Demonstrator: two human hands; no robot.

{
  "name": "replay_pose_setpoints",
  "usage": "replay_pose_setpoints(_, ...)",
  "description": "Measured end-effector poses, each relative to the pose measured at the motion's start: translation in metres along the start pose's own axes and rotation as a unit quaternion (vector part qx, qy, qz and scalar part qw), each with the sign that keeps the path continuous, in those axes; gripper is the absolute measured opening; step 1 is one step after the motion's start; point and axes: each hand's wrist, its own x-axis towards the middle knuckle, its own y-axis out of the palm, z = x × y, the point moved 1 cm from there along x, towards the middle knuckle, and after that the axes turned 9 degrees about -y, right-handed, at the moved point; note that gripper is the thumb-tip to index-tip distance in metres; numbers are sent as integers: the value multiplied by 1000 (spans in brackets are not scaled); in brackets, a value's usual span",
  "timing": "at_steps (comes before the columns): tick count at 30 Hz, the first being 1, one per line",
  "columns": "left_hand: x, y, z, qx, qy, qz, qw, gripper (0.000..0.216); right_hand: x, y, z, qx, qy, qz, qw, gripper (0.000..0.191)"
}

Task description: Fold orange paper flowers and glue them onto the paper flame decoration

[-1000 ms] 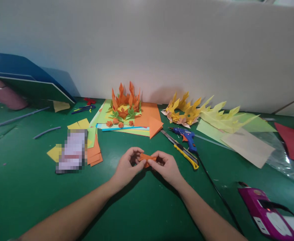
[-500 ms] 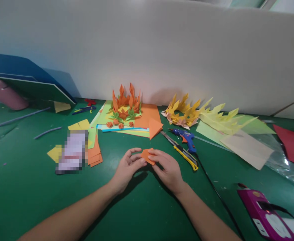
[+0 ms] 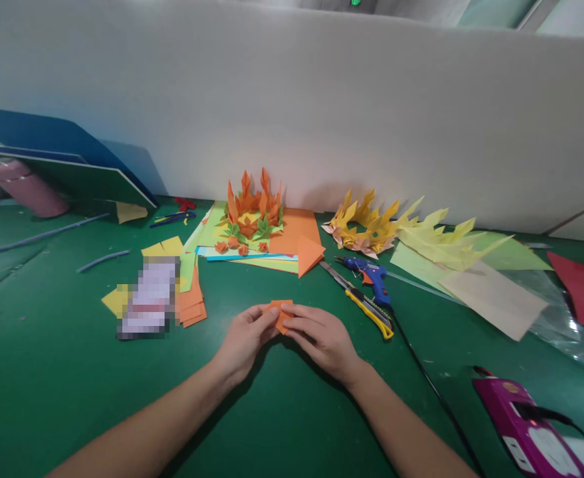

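Observation:
Between my two hands is a small folded piece of orange paper (image 3: 283,316), held just above the green table. My left hand (image 3: 247,338) pinches its left side, thumb on top. From the right, my right hand (image 3: 324,342) grips it with thumb and fingers. Beyond them, an orange paper crown (image 3: 255,206) stands on coloured sheets, with several small orange paper flowers (image 3: 243,250) in front. A yellow paper crown (image 3: 364,222) stands farther right. Left of my hands lies a stack of orange paper pieces (image 3: 192,309).
A yellow utility knife (image 3: 369,312) and a blue glue gun (image 3: 369,275) lie right of my hands; the gun's cable runs toward a magenta power strip (image 3: 525,415). A blurred-out phone (image 3: 150,299) lies left. A pink bottle (image 3: 28,189) leans at far left.
The orange paper has moved slightly left and down and is turned in my fingers. My left fingers have closed onto it. The view has shifted a little.

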Motion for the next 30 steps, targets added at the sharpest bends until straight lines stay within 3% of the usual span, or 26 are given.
replay_pose_setpoints(4, -1, -1, 2, 9, 13, -25, 1000, 33, 1, 3, 0, 24, 49, -23, 998, 11)
replay_pose_setpoints(8, -3, 0, 3, 16, 16, -30, 999, 34, 2, 6, 0, 34, 145, -77, 986, 7)
replay_pose_setpoints(19, -3, -3, 7, 86, 57, -38, 994, 32, -2, 13, -5, 234, 346, -102, 903, 15)
replay_pose_setpoints(23, -2, -3, 7, 88, 57, -25, 994, 33, -1, 14, -5, 266, 373, -113, 881, 16)
replay_pose_setpoints(30, 2, -3, 9, 73, 58, -21, 995, 36, -3, 16, -6, 257, 379, -128, 880, 18)
